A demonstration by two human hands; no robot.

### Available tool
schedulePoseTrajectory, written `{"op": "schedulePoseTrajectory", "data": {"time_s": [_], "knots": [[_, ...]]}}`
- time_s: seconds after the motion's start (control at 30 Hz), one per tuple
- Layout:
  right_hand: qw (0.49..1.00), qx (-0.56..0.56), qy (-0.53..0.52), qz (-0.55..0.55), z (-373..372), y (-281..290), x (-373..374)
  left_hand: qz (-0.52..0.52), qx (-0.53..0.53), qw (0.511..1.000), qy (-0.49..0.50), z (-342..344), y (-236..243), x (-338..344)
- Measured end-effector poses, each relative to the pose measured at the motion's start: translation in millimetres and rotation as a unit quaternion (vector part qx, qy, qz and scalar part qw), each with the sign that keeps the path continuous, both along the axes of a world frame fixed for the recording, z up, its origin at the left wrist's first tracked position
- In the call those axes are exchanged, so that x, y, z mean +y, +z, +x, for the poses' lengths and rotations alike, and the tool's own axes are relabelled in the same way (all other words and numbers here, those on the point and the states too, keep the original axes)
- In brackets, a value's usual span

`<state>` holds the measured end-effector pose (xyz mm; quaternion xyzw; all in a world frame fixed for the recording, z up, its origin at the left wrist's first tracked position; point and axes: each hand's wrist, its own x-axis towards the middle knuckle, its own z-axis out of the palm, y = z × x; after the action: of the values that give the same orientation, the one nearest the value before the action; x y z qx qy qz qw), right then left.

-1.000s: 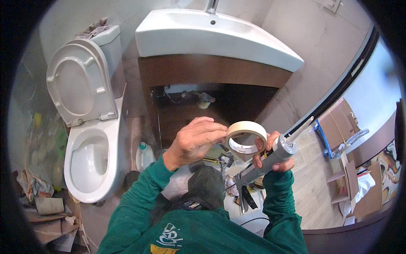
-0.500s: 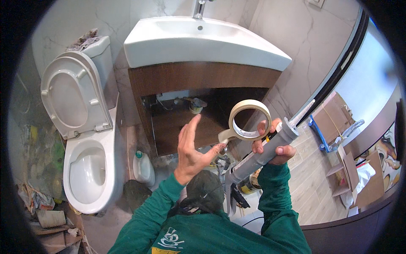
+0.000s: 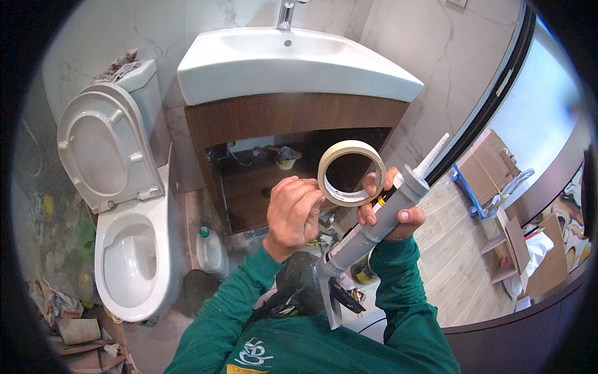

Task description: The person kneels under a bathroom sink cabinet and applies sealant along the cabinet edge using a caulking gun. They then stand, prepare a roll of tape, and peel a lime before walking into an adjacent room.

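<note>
My right hand [image 3: 398, 219] grips a grey caulking gun [image 3: 369, 235], tilted with its pale nozzle [image 3: 433, 154] pointing up to the right. The same hand's fingers also hold a roll of cream masking tape [image 3: 352, 148], which stands on edge above the gun's barrel. At the roll's left side, my left hand [image 3: 291, 214] is closed, its thumb and fingertips pinched together on the tape's edge. How much tape lies between those fingertips is hidden. Below, the gun's handle and trigger [image 3: 330, 299] hang near my lap with no hand on them.
Ahead is a white washbasin [image 3: 299, 73] on a brown cabinet [image 3: 299, 111] with a small tub [image 3: 285, 163] inside. To the left are a toilet [image 3: 132, 265] with its lid raised and a white jug [image 3: 212, 252]. Cardboard [image 3: 489, 165] lies beyond the doorway at right.
My left hand has gone from spread fingers to a closed pinch at the tape roll. The loose tape end no longer shows. Roll and gun have shifted slightly left and down.
</note>
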<state>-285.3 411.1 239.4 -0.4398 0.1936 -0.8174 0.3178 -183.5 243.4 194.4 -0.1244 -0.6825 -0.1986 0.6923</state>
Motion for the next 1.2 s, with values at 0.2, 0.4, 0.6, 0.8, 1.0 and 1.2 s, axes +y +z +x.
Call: {"op": "schedulePoseTrajectory", "data": {"time_s": [0.2,0.4,0.6,0.8,1.0,1.2], "knots": [[0.998,-0.024,0.039,0.041,10,3,-8,0.365,-0.065,0.911,-0.181,-3,7,-10],[0.998,0.028,0.034,0.047,3,13,4,0.382,-0.113,0.841,-0.366,25,8,-46],[0.992,0.037,0.073,0.094,-8,5,5,0.158,-0.237,0.921,-0.264,22,5,-42],[0.958,0.116,-0.131,0.226,8,12,9,0.401,-0.121,0.715,-0.559,39,25,-68],[0.774,0.37,-0.317,0.404,34,0,-8,0.212,-0.247,0.847,-0.42,44,49,-56],[0.723,0.413,-0.356,0.424,33,-7,-12,0.271,-0.299,0.807,-0.431,45,58,-52]]}}
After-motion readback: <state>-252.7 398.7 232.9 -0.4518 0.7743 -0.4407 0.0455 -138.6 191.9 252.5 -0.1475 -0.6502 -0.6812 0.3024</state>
